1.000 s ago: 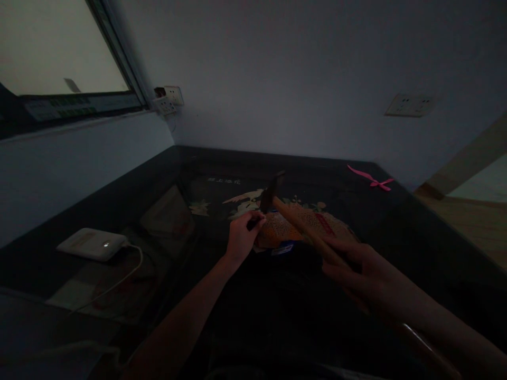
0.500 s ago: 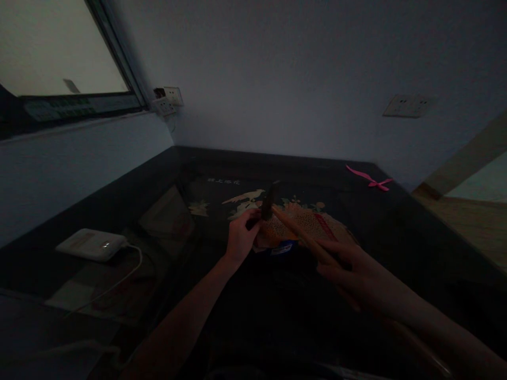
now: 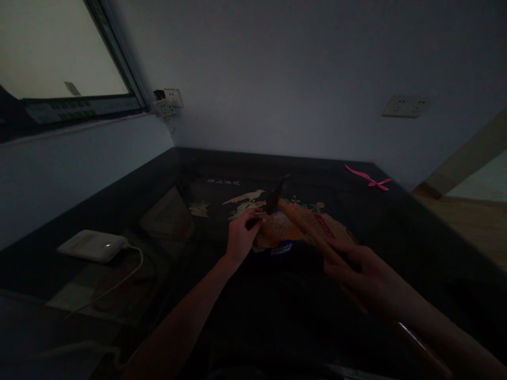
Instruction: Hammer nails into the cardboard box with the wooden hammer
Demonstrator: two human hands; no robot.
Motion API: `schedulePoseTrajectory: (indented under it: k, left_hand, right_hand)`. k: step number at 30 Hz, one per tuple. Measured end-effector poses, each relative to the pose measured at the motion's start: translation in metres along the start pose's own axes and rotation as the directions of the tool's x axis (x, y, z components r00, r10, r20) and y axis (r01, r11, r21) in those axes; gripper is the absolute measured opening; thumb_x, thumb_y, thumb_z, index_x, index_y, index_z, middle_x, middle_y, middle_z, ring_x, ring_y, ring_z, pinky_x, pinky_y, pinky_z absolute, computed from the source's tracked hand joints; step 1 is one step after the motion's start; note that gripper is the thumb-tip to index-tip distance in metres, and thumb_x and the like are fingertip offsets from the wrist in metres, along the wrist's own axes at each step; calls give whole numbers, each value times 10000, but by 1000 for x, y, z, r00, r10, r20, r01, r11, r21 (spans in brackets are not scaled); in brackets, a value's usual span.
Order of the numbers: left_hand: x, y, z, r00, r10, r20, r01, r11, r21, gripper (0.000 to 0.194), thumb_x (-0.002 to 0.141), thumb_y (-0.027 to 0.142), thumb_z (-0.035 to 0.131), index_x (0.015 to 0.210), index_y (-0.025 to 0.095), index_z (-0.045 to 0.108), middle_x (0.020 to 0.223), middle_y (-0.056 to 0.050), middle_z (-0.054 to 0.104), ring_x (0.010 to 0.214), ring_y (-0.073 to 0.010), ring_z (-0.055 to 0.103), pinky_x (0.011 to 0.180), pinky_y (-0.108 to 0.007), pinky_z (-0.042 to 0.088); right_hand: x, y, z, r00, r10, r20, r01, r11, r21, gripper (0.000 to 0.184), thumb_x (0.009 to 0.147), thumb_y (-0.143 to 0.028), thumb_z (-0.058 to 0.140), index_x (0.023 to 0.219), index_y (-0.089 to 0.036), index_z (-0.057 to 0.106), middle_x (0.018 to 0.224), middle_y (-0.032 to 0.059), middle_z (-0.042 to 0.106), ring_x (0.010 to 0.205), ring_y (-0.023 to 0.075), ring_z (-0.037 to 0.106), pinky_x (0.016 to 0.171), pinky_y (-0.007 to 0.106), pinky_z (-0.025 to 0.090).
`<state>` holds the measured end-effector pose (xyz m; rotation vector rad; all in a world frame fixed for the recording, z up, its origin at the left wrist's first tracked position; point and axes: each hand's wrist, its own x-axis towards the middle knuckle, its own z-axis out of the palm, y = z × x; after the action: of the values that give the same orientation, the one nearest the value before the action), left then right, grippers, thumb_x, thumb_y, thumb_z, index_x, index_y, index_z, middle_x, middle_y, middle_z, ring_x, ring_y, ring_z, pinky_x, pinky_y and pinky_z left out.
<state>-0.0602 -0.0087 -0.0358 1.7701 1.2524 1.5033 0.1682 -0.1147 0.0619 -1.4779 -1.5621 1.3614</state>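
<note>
My right hand [image 3: 358, 269] is wrapped around the wooden handle of a hammer [image 3: 303, 224]. The hammer's dark head is raised just right of my left fingertips. My left hand [image 3: 242, 232] is closed in a pinch at the left end of a tan, speckled flat piece [image 3: 285, 226] with a red strip and a blue label. Whatever lies between its thumb and finger is too small and dim to make out. The speckled piece lies on the dark tabletop [image 3: 237, 327], partly covered by the hammer and my right hand.
On the left of the table lies a white power bank [image 3: 91, 245] with a white cable [image 3: 137, 266] trailing towards me. A pink ribbon [image 3: 372, 182] lies near the far right corner. A wall [image 3: 277, 79] with sockets [image 3: 404, 106] rises behind, and a window [image 3: 59, 47] is at left.
The hammer's head has lifted and shifted right, away from my left fingertips. My right hand has moved slightly right with it. My left hand stays in place.
</note>
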Motion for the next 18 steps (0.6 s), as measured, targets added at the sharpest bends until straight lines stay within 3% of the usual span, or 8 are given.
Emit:
schedulePoseTrajectory:
  k: [3, 6, 9, 12, 15, 17, 18]
  left_hand:
    - [0, -1, 0, 1000, 18, -7, -17, 1000, 24, 176, 790, 168, 644, 965, 181, 629, 844, -21, 705, 782, -168, 677, 742, -297, 538]
    - [1, 0, -1, 998, 60, 6, -61, 997, 40, 173, 803, 166, 621, 976, 175, 614, 867, -27, 698, 779, -157, 671, 739, -293, 539]
    - [5, 8, -6, 988, 148, 47, -152, 983, 99, 228, 798, 154, 615, 1024, 170, 591, 930, -42, 680, 806, -152, 658, 760, -299, 535]
    - [2, 27, -13, 956, 289, 39, -291, 931, 220, 258, 797, 142, 604, 1051, 168, 572, 1013, -60, 644, 919, -170, 622, 835, -331, 507]
    - [-17, 51, -15, 899, 430, 80, -434, 853, 288, 170, 842, 150, 554, 1007, 175, 581, 997, -60, 637, 972, -174, 592, 866, -327, 481]
    - [-38, 60, -11, 813, 512, 278, -576, 778, 251, 150, 864, 148, 524, 996, 186, 585, 941, -43, 653, 909, -151, 608, 817, -283, 483]
    - [-49, 62, -8, 739, 514, 436, -643, 731, 227, 151, 876, 157, 514, 1003, 193, 587, 929, -34, 659, 877, -141, 614, 795, -269, 479]
  right_hand:
    - [-8, 6, 1, 995, -62, -79, 79, 970, 231, 361, 784, -380, 671, 1101, -217, 616, 519, -87, 473, 303, 18, 363, 287, 112, 282]
    - [-18, 24, 10, 990, -102, -99, 138, 853, 504, 244, 826, -394, 631, 1021, -248, 616, 536, -78, 503, 297, 2, 371, 302, 89, 276]
    - [-28, 53, 22, 996, -76, -52, 90, 683, 725, 328, 872, -438, 553, 1184, -339, 534, 540, -76, 521, 273, 16, 325, 273, 100, 293]
    - [-44, 84, 30, 998, -20, -66, 66, 567, 821, 441, 869, -444, 561, 1291, -371, 458, 511, -88, 488, 275, 7, 241, 265, 90, 268]
    - [-64, 107, 29, 990, 60, -129, 75, 548, 833, 544, 833, -449, 615, 1336, -352, 431, 493, -84, 489, 275, -4, 223, 273, 87, 250]
    - [-79, 118, 25, 981, 104, -165, 77, 568, 819, 603, 779, -452, 680, 1327, -343, 450, 481, -82, 495, 275, -14, 224, 284, 84, 239]
    - [-86, 123, 22, 975, 125, -185, 78, 585, 807, 621, 748, -445, 714, 1310, -345, 470, 492, -75, 513, 278, -19, 236, 291, 82, 235]
